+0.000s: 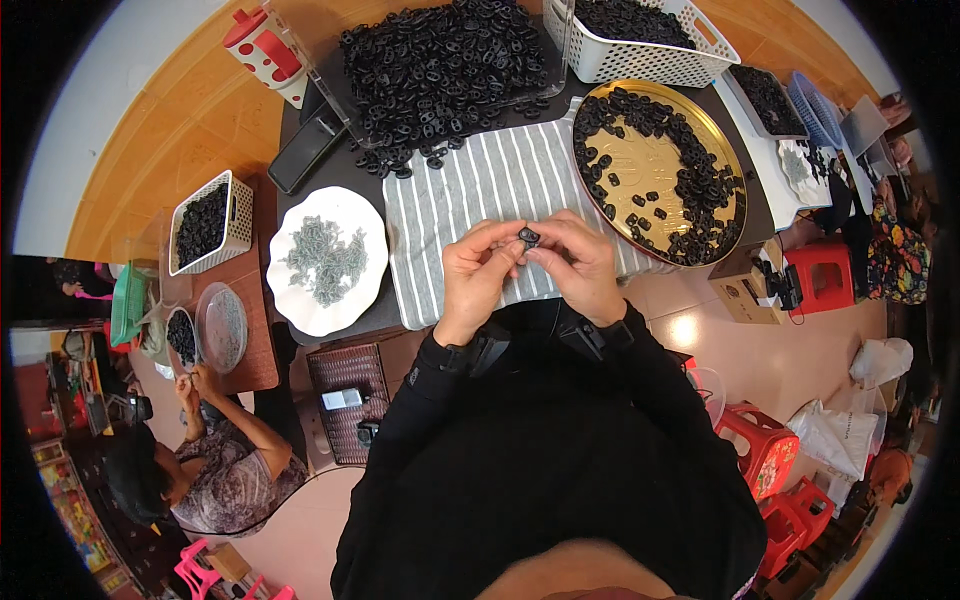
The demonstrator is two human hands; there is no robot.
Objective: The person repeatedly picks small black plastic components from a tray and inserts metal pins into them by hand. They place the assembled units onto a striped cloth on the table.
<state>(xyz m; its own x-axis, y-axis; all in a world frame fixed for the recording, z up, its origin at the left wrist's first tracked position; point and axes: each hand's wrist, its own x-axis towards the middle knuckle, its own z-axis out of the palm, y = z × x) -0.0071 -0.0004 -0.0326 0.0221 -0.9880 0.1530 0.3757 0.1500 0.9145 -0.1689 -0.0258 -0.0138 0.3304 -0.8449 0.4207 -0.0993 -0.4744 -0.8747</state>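
Observation:
Over the striped grey cloth (430, 215), my left hand (478, 272) and my right hand (580, 268) meet, fingertips pinched together. Between them is a small black plastic piece (528, 237), gripped from both sides; its finer details are too small to make out. Left of the cloth lies a white scalloped plate (296, 230) with a heap of small grey parts (328, 262). To the right, a round gold tray (628, 175) carries many loose black pieces (705, 185). A large pile of black two-holed pieces (440, 65) fills a clear bin beyond the cloth.
A phone (308, 150) and a red-and-white polka-dot container (265, 50) stand at the back left. White baskets (640, 62) of black pieces sit around the table. Another person (215, 460) works at a side table on the left. Red stools (765, 445) stand on the right.

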